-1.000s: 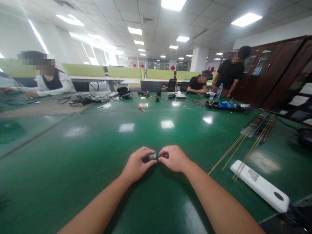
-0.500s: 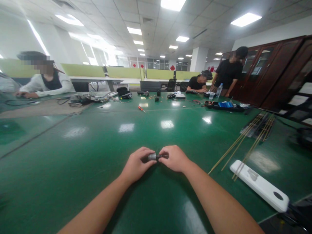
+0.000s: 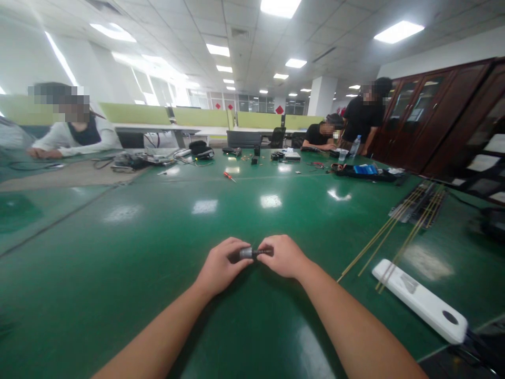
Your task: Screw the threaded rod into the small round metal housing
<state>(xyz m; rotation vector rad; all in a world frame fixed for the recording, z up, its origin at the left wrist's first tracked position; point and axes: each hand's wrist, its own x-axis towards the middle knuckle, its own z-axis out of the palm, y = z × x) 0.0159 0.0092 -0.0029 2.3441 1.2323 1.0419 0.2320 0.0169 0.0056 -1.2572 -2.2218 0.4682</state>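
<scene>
Together, the left hand (image 3: 221, 266) and right hand (image 3: 282, 256) close tight on one small grey-and-black cylinder (image 3: 252, 253).

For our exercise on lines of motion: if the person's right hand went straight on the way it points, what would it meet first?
The right hand points leftward; first in line is the small cylindrical part it pinches, then, probably at once, the left hand gripping the part's other end.

Left hand (image 3: 220, 266), right hand (image 3: 282, 257) pinch cylinder (image 3: 248, 253)
</scene>
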